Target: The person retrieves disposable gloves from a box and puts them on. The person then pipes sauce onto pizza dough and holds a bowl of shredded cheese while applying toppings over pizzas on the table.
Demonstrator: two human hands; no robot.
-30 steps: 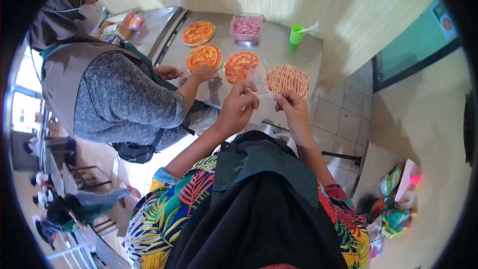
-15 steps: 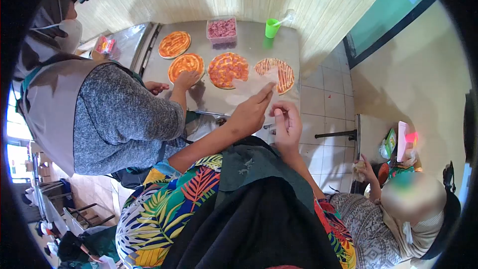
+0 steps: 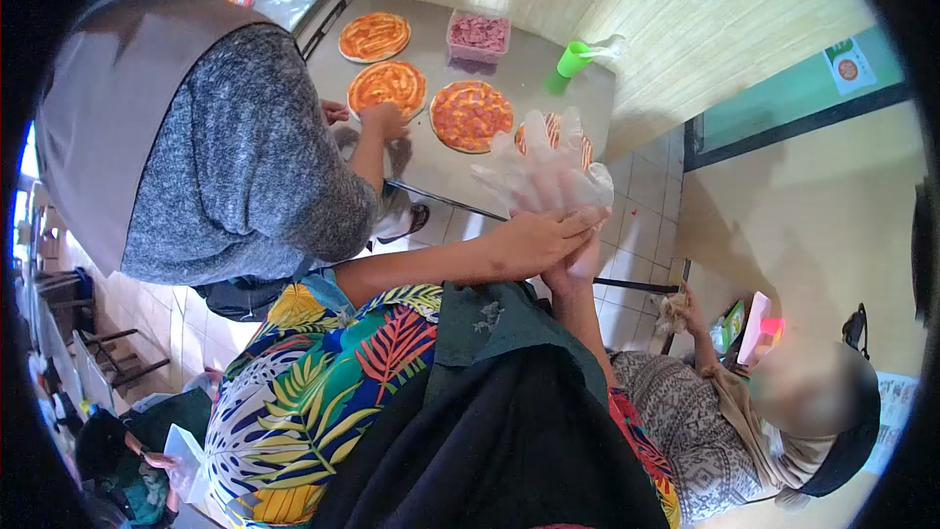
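A clear plastic glove point(image 3: 548, 162) is partly over my right hand point(image 3: 578, 260), its empty fingers spread above the table's front edge. My left hand point(image 3: 548, 240) lies across it, fingers pressed together on the glove's cuff. Behind the glove, a round pizza base with white stripes point(image 3: 586, 149) is partly hidden. To its left sits a pizza topped with red and yellow pieces point(image 3: 472, 116). Two sauce-covered bases point(image 3: 387, 88) lie farther left.
A co-worker in a grey sleeve point(image 3: 264, 147) stands at the left, one hand on the nearer sauced base. A tub of pink pieces point(image 3: 478, 36) and a green cup point(image 3: 574, 60) stand at the back. Another person point(image 3: 695, 421) is at the right.
The glove, earlier held between both hands, is now spread over my right hand, with my left hand closed across its cuff. The person at the right came into view.
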